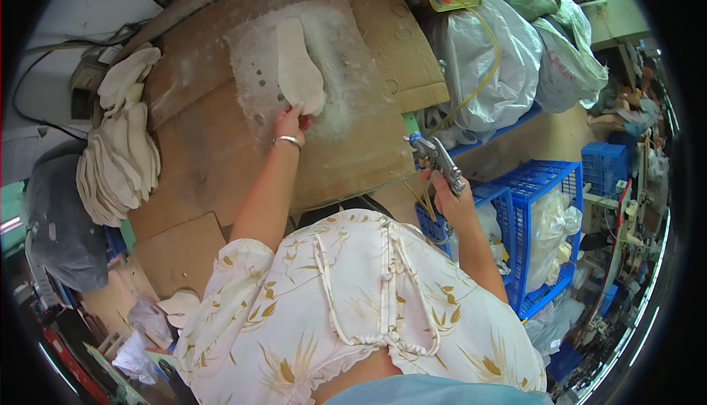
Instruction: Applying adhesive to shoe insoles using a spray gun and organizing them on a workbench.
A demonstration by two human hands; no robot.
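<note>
Left hand [292,121] is out over the table [199,155], fingertips pinching the near end of a cream insole [299,68]; grip is closed lightly on its edge, bracelet on the wrist. Insole lies flat, long axis running away from the person, on a whitish, powder-stained sheet [346,88] that covers the middle of the brown cardboard top. Right hand [451,202] is off to the right of the table edge, grip wrapped fully around the handle of a metal spray gun [434,158], nozzle pointing up-left toward the sheet, well apart from the insole. A yellowish hose [482,74] runs from the gun area up across grey plastic bags [486,59]. Stack of cream insoles [118,158] sits at the table's left edge, a few more fanned above it. Blue plastic crates [545,213] stand just right of the right hand, stuffed with clear bags.
</note>
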